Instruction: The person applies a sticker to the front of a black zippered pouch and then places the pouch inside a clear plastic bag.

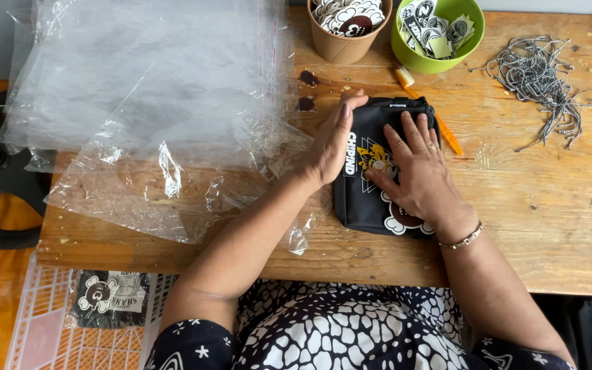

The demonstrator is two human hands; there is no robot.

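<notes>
Head view, looking down on a wooden bench (529, 226). A black pouch (368, 199) with a printed graphic lies flat near the middle of the frame, slightly right of centre. The right hand (419, 175) rests palm down on top of the pouch, fingers spread and extended, pressing rather than gripping. The left hand (334, 144) stands on edge against the pouch's left side, fingers straight and together, touching it but not closed around it. A bracelet (466, 238) sits on the right wrist. Clear plastic bags (138, 103) lie in a loose stack over the upper left of the frame, reaching close to the left hand. At the top centre stands a brown paper cup (340, 44) filled with printed stickers; just right of it is a green bowl (405, 51) holding more stickers. An orange-handled tool (450, 140), possibly a brush, lies partly under the pouch's upper right edge. A heap of black-and-white cords (539, 75) lies at upper right. At lower left, a bagged black item (107, 298) rests in a pale plastic crate (42, 329).
</notes>
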